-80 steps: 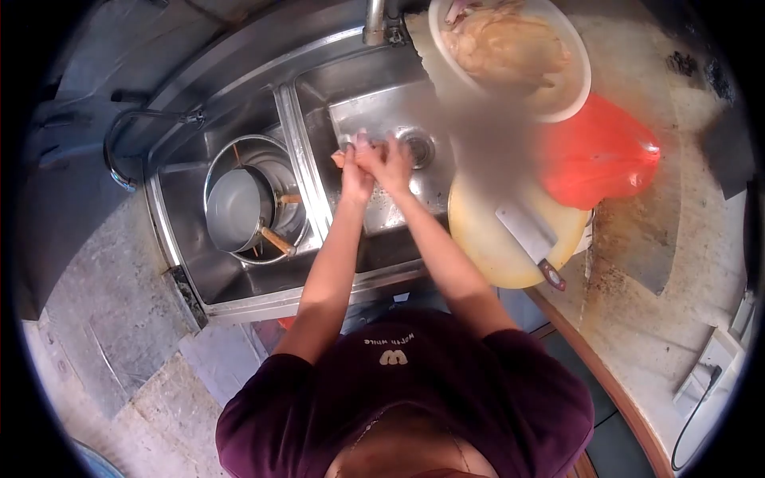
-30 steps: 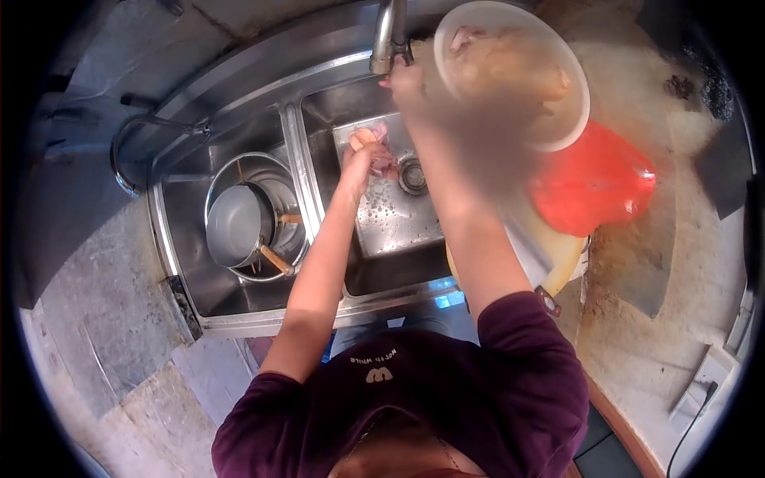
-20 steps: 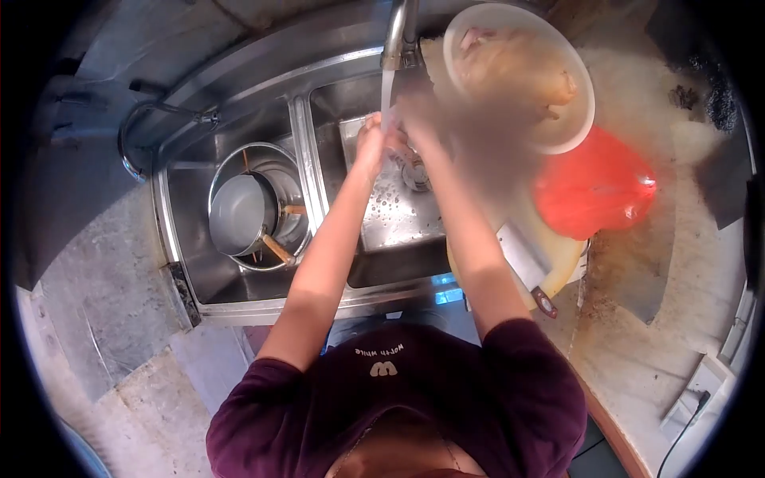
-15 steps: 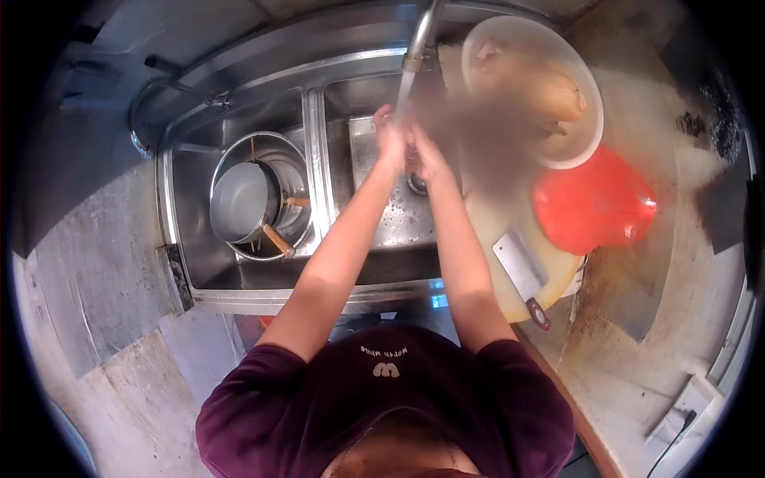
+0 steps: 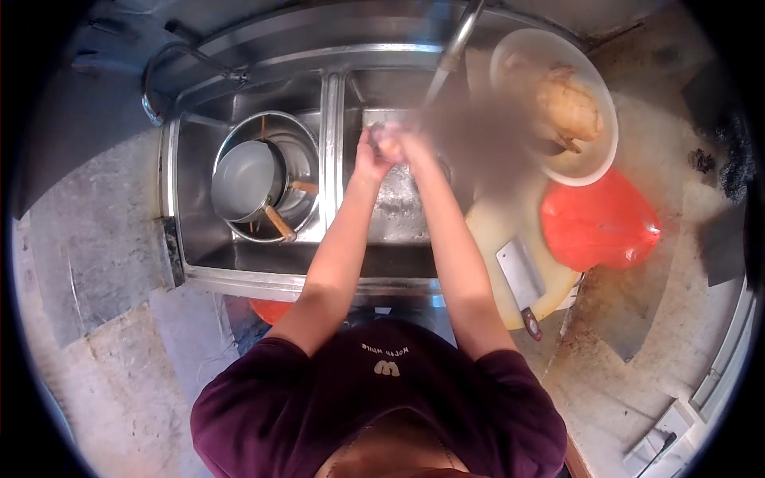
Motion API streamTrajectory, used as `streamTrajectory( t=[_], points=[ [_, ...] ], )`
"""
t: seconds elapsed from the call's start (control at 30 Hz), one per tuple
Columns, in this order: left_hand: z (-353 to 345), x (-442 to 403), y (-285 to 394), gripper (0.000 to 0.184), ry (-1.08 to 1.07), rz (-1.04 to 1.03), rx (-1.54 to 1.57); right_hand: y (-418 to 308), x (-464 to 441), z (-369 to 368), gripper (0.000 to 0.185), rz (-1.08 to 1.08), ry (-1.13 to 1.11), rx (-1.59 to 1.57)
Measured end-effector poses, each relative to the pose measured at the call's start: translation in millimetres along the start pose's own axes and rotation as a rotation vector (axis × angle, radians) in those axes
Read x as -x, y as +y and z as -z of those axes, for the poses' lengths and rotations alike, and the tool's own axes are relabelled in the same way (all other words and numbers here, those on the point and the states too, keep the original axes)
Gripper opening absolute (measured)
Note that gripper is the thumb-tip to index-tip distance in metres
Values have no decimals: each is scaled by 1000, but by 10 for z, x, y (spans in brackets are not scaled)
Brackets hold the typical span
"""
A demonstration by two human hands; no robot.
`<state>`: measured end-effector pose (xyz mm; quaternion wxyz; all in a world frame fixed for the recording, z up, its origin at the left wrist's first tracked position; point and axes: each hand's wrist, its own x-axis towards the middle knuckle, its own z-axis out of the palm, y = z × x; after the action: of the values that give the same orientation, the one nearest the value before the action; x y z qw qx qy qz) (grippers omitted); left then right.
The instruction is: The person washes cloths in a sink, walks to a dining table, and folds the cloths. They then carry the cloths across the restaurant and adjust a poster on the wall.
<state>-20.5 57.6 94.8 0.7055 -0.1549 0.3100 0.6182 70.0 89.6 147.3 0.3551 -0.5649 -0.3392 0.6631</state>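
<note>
Pink meat piece [image 5: 390, 149], small and raw by its look, sits between my two hands in the right basin of the steel sink [image 5: 332, 159], toward the basin's far side. My left hand [image 5: 371, 165] has its fingers curled round the piece from the left; my right hand [image 5: 415, 149] closes in from the right, though blur hides its fingers, so I cannot tell how firm that side of my grip is.

Water [image 5: 436, 86] runs from the tap [image 5: 460, 40] down toward my right hand. So the wetting looks under way, and the piece is out of the bowl; whether it is clean all over, I cannot tell.

Right of the sink, at the far part of the counter [image 5: 610, 323], a white bowl [image 5: 610, 143] holds more poultry [image 5: 570, 110], seemingly a large uncut portion. A red bag [image 5: 599, 225] lies just beside the bowl's near side. Nearer the counter's front edge is the round chopping board [image 5: 484, 239], with a cleaver [image 5: 519, 272] flat on it, untouched. In the left basin, a saucepan [image 5: 245, 182] rests inside a larger pot [image 5: 307, 163], well apart from my hands.
</note>
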Motion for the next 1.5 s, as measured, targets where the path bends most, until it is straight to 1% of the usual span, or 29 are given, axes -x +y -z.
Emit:
streamTrajectory(
  t=[0.07,0.13,0.17,0.2,0.27,0.3,0.33,0.4,0.43,0.47,0.53,0.57,0.63,0.67,0.7,0.73,0.83,0.93,0.97,1.07,1.1,1.13,1.17,1.23,1.3,1.33,1.4,1.47,1.5],
  points=[
    [170,-200,-1,47,-48,103,-80,110,408,129,15,137,-15,-75],
    [529,-508,-119,42,-44,117,-168,34,950,163,13,110,-93,54],
    [566,-575,-154,32,-59,252,-49,89,1064,127,16,457,20,334],
    [583,-578,-226,29,-141,275,31,140,1135,74,21,798,134,615],
    [613,-567,-391,24,-306,315,187,151,1081,32,16,910,232,750],
    [415,-383,-373,23,-501,401,222,145,949,28,13,980,306,831],
    [405,-318,-412,24,-444,208,67,159,809,33,12,1050,380,913],
    [351,-282,-449,27,-326,-176,-242,190,518,110,16,644,250,918],
    [351,-285,-410,31,-572,30,75,83,429,136,18,459,215,992],
    [341,-289,-408,31,-428,24,39,-11,294,147,20,274,176,1055],
    [-47,10,-428,32,-126,8,-32,277,-288,326,26,121,147,1084],
    [-55,-50,-462,32,-73,-8,83,261,-323,308,28,186,157,1092],
    [41,-15,-416,37,33,-82,-151,211,-346,339,32,311,179,1127],
    [75,-15,-336,40,82,-124,-271,148,-414,308,36,248,82,1100],
    [75,74,-230,31,132,-57,-298,131,-485,256,41,178,-23,1070],
    [210,68,-154,32,213,-9,-449,77,-576,198,45,112,-122,1039],
    [360,135,-91,40,407,73,-824,-42,-673,17,53,154,-211,931],
    [347,140,-107,41,332,-65,-994,-244,-497,-28,51,65,-337,801],
    [316,113,-161,39,177,-385,-957,-436,-258,-32,50,47,-342,774],
    [103,135,-79,40,5,-527,-959,-604,-250,61,47,-44,-463,789],
    [68,123,13,44,-80,-374,-916,-526,-342,89,47,-81,-506,767],
    [0,193,47,45,-74,-336,-879,-421,-415,137,47,-117,-550,744],
    [-74,261,79,46,-69,-301,-842,-323,-472,231,48,-118,-632,520],
    [-65,273,147,48,-70,-182,-799,-4,-663,328,46,187,-817,387],
    [56,167,180,50,-115,20,-719,-87,-445,520,43,305,-804,291],
    [78,115,157,51,-144,121,-678,-311,-169,521,41,211,-714,303],
    [-82,191,-12,60,-193,145,-661,-511,153,456,38,28,-530,319],
    [-134,172,-114,63,-217,189,-624,-463,139,459,36,103,-292,839],
    [-152,161,-141,66,-186,144,-755,-458,195,469,36,158,-212,949]
  ],
)
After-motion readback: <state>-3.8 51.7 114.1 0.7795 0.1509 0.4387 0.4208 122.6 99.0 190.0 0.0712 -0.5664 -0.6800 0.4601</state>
